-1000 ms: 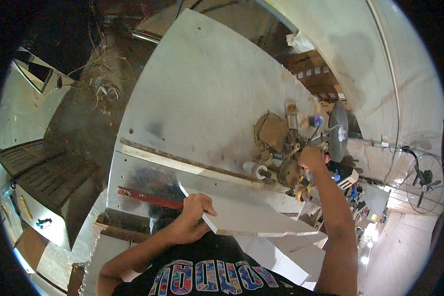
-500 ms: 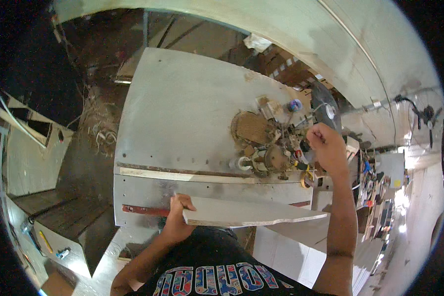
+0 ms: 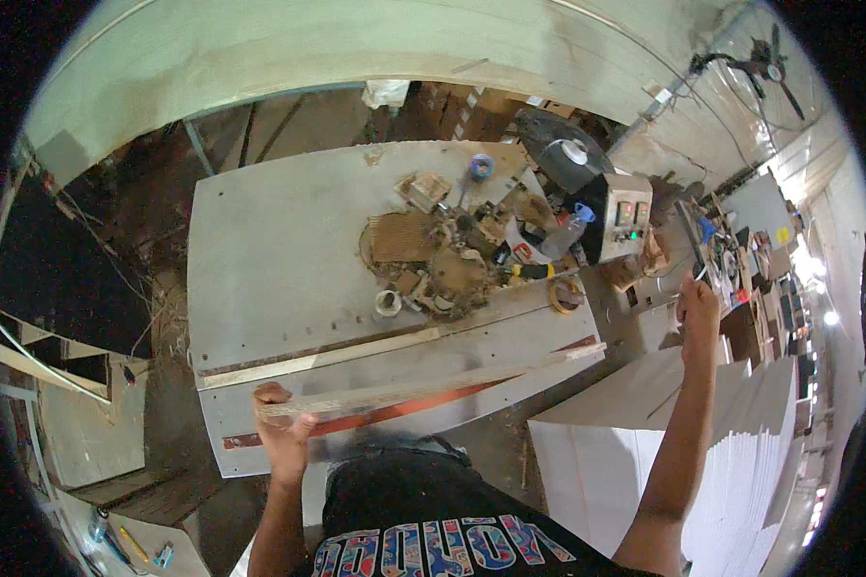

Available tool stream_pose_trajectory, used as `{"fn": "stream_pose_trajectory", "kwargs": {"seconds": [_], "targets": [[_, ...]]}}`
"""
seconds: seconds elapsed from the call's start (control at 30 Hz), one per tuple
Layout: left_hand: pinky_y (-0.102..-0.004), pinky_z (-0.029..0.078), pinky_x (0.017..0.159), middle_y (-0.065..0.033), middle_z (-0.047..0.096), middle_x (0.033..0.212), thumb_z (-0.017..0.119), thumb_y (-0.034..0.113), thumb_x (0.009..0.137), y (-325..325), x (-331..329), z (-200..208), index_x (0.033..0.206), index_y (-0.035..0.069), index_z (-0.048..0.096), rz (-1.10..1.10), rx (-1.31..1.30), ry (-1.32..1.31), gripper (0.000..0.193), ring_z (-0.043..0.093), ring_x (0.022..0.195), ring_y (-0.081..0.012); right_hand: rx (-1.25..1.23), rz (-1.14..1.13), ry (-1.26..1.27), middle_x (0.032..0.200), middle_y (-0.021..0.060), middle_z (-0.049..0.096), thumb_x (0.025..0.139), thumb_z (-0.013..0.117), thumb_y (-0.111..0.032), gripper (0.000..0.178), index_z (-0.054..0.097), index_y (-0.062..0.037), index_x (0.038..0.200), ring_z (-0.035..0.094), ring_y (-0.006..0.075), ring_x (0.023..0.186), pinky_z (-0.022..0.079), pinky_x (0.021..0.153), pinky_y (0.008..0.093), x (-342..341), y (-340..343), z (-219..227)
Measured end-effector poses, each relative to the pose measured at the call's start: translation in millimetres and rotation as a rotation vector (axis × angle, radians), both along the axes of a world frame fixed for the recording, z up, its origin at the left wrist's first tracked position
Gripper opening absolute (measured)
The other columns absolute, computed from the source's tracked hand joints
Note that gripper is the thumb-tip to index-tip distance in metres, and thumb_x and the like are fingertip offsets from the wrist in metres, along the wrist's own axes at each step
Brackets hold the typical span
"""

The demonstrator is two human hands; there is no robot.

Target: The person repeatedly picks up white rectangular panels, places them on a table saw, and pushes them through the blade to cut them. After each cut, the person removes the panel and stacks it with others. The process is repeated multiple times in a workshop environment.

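Note:
My left hand [image 3: 283,428] is closed round the left end of a long pale board [image 3: 433,383]. The board is tilted so mostly its rough, narrow edge shows, and it spans the front of the grey worktable [image 3: 289,231]. Its far end reaches the table's right side. My right hand [image 3: 700,310] is raised off to the right, apart from the board, beside a tall stack of white sheets [image 3: 587,462]. Its fingers are closed, and what they hold, if anything, is too small to name. A reddish-brown strip [image 3: 385,415] runs along the table below the board.
Mid-table stands a dusty cluster of machine parts [image 3: 457,269], with a tape roll [image 3: 566,295], a clear plastic bottle [image 3: 570,231] and a white cup [image 3: 388,303] around it. A control box [image 3: 625,216] with switches sits behind. A pale strip [image 3: 327,356] crosses the table.
My view has turned to the right. My right hand has moved from over the machine parts out to the right. The board has tilted from showing its broad face to mostly its edge.

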State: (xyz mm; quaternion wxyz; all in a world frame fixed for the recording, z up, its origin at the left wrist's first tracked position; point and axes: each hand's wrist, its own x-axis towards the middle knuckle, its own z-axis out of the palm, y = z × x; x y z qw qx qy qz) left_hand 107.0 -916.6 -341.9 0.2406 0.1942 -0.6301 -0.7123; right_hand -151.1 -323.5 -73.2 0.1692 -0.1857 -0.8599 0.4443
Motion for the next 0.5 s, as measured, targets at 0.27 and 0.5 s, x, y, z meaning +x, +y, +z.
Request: {"fn": "stream_pose_trajectory", "kwargs": {"seconds": [0.27,0.5], "targets": [[-0.0384,0.042,0.11,-0.0045,0.056,0.123,0.095,0.052,0.089,20,-10,-14,0.128,0.004,0.057,0.146,-0.075,0.102,0.073,0.053,0.119,-0.0193,-0.195,0.057,0.072,0.089,0.0035,0.075,0.114,0.074,-0.026,0.025,0.071,-0.0081,0.096,0.068,0.0115,0.076,0.055,0.07,0.0269,36,114,-90],[-0.0386,0.044,0.109,-0.0042,0.06,0.123,0.093,0.062,0.089,12,-10,-25,0.132,0.002,0.058,0.101,-0.061,0.104,0.082,0.057,0.117,-0.0182,-0.583,0.138,0.126,0.105,0.0063,0.08,0.111,0.076,-0.017,0.013,0.075,-0.0059,0.118,0.079,0.0185,0.099,0.064,0.087,0.0293,55,158,-170]]}}
